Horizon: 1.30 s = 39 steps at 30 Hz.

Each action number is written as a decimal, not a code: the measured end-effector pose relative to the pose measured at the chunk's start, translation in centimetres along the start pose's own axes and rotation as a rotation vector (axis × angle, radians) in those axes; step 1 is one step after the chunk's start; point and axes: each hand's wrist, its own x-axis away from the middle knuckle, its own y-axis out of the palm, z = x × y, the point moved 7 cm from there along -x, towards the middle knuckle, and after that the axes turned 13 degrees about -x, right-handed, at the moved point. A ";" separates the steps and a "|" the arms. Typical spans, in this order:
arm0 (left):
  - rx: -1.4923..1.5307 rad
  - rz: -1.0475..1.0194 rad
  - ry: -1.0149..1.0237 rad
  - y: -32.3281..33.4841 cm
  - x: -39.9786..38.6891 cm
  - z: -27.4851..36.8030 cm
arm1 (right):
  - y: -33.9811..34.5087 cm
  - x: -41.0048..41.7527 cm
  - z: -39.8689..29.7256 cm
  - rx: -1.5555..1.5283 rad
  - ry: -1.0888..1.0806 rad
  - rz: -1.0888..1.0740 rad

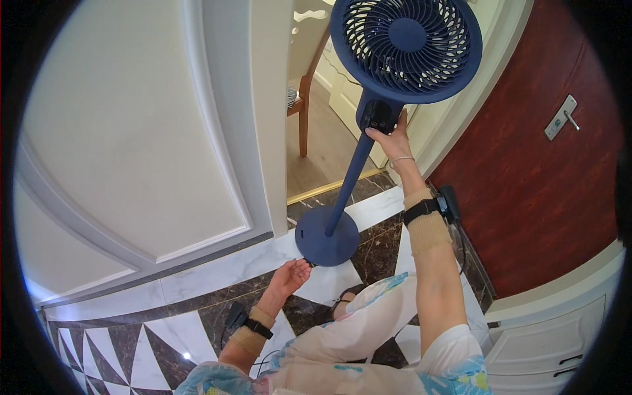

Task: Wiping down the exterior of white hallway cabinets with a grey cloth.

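Observation:
A dark blue pedestal fan [349,173] stands before me, its round grille [407,37] at the top and a disc base [316,222] on the floor. My right hand [392,140] grips its neck just below the head, the thumb at the lower edge of the black control panel [377,114]. Down by the near rim of the base is my left hand [291,276], palm up with the fingers curled. A small dark piece shows between its fingertips and the base; whether the hand holds it is unclear.
Behind the fan, a doorway with a gold threshold strip [321,192] leads to a room with a wooden chair [305,113]. A dark red door [533,163] with a lever handle [572,120] is at right, a white panelled wall [128,123] at left. Patterned marble tiles [163,340] cover the floor.

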 end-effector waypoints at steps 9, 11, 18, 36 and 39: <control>0.029 0.016 -0.002 -0.7 -0.3 -0.1 | -0.6 -0.9 1.8 -0.031 -0.016 0.029; 0.029 0.024 -0.005 -0.7 -0.4 -0.2 | -1.2 -1.1 2.4 -0.013 -0.025 0.029; 0.026 -0.002 -0.004 -1.4 -0.3 -0.1 | -1.2 -0.2 1.1 -0.185 0.112 -0.073; 0.032 -0.010 -0.021 -0.1 -0.6 -0.3 | -3.6 0.7 3.3 -0.173 0.189 -0.080; -0.018 -0.063 -0.035 0.9 -1.3 -0.9 | -7.8 3.0 2.6 -0.143 0.256 -0.004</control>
